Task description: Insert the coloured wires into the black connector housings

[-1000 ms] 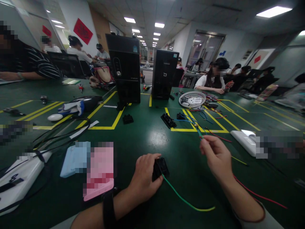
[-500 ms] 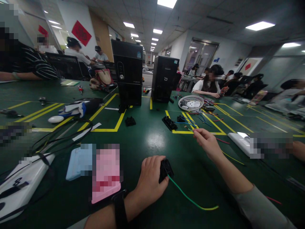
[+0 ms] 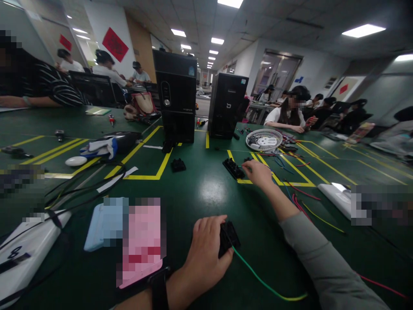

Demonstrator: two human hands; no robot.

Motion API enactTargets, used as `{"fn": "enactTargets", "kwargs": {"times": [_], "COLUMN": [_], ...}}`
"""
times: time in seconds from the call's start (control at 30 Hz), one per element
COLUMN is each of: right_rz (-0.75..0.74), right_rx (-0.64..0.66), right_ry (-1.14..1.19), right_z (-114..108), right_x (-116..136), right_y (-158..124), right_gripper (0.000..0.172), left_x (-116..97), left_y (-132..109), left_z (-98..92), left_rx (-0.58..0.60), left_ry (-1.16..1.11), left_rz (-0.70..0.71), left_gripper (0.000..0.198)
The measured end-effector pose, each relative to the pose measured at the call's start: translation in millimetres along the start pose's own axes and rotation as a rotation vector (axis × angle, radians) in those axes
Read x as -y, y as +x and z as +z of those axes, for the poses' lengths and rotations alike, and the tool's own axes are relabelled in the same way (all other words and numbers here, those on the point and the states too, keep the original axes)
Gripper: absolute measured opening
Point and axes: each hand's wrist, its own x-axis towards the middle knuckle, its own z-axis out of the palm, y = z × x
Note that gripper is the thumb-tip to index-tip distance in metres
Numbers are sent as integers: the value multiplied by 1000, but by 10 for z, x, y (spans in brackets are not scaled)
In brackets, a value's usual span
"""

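My left hand (image 3: 206,252) is closed round a small black connector block (image 3: 227,238) near the table's front edge. A green wire (image 3: 267,284) runs out of the block to the right and ends yellow. My right hand (image 3: 259,172) is stretched far forward over the green table, fingers curled, beside a black terminal strip (image 3: 234,168) and a tangle of blue wires (image 3: 277,163). What its fingers hold, if anything, is hidden.
Two black computer towers (image 3: 177,101) (image 3: 227,105) stand in the middle. A white fan grille (image 3: 263,139) lies behind my right hand. Red and yellow loose wires (image 3: 303,204) lie right. Black cables, a white case (image 3: 22,254) and blurred items lie left. Several people sit around.
My right hand has reached forward from near the block to the terminal strip and wires at the yellow line. My left hand stayed on the block.
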Motion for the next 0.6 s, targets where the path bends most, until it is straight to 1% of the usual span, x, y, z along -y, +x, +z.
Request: {"fn": "enactTargets", "kwargs": {"times": [0.2,0.6], "right_rz": [-27,-67], "right_rx": [26,77], "right_ry": [-137,-238], "right_z": [53,65], "right_x": [7,24], "right_y": [51,41], "right_gripper": [25,27], "left_x": [-1,4], "left_y": [-9,0], "left_z": [13,3], "left_rx": [3,24], "left_ry": [5,24], "left_rz": [-7,-7], "left_gripper": [58,57]}}
